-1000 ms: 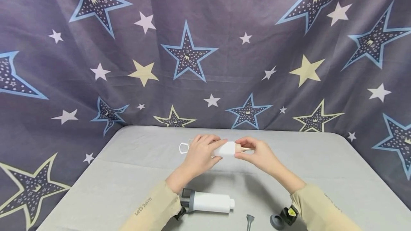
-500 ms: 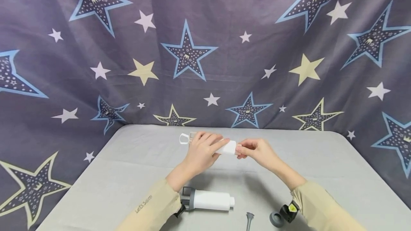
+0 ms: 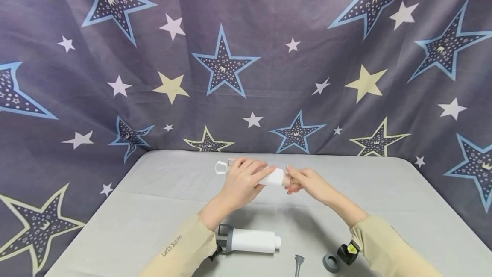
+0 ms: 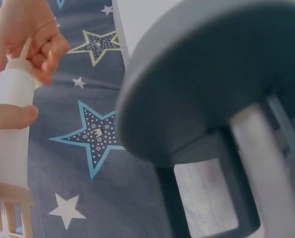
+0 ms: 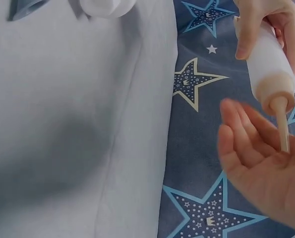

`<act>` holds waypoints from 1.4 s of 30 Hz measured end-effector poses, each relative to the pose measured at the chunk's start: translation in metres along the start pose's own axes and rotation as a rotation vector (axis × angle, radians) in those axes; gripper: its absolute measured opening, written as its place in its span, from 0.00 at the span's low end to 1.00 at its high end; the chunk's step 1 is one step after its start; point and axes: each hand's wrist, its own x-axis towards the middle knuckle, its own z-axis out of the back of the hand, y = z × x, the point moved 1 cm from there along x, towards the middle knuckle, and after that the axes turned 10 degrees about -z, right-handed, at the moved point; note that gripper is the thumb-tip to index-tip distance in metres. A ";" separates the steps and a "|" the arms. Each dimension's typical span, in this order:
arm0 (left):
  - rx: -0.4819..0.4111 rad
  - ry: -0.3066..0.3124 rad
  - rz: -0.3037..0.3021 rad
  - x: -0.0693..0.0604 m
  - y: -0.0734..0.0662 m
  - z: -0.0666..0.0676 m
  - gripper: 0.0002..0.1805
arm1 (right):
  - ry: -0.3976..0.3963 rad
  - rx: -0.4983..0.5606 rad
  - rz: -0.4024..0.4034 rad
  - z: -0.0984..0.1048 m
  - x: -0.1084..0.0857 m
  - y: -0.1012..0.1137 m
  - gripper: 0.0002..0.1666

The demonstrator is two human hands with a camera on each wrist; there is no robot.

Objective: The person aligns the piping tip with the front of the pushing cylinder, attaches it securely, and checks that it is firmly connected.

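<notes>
Steady the white tube point(image 3: 274, 177) in the gripping left hand point(image 3: 240, 184), nozzle point(image 5: 282, 124) toward head-view three o'clock, right hand point(image 3: 312, 185) relaxed beside it.

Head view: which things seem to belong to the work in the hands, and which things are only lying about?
Apparently in the work:
white-and-beige tube, gripped by the left hand
its nozzle, at the palm of the right hand

Lying on the table, not held:
white-and-grey tube
grey flared piece
grey ring
</notes>
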 end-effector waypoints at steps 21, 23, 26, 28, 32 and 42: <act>-0.038 0.015 0.051 -0.003 0.001 -0.002 0.26 | -0.144 -0.002 0.156 -0.003 -0.005 0.002 0.18; -0.037 0.017 0.048 -0.003 0.001 -0.002 0.26 | -0.142 -0.022 0.167 -0.003 -0.003 0.001 0.16; -0.031 0.014 0.042 -0.003 0.000 -0.003 0.27 | -0.129 -0.039 0.178 -0.003 -0.002 -0.001 0.14; -0.025 0.011 0.037 -0.004 0.000 -0.004 0.27 | -0.119 -0.040 0.173 -0.003 -0.002 -0.001 0.13; -0.009 0.000 0.026 -0.004 -0.002 -0.004 0.27 | -0.096 -0.007 0.132 -0.002 0.000 -0.002 0.14; -0.024 0.095 0.060 -0.006 -0.003 -0.011 0.26 | -0.075 0.004 0.051 -0.002 0.007 -0.013 0.19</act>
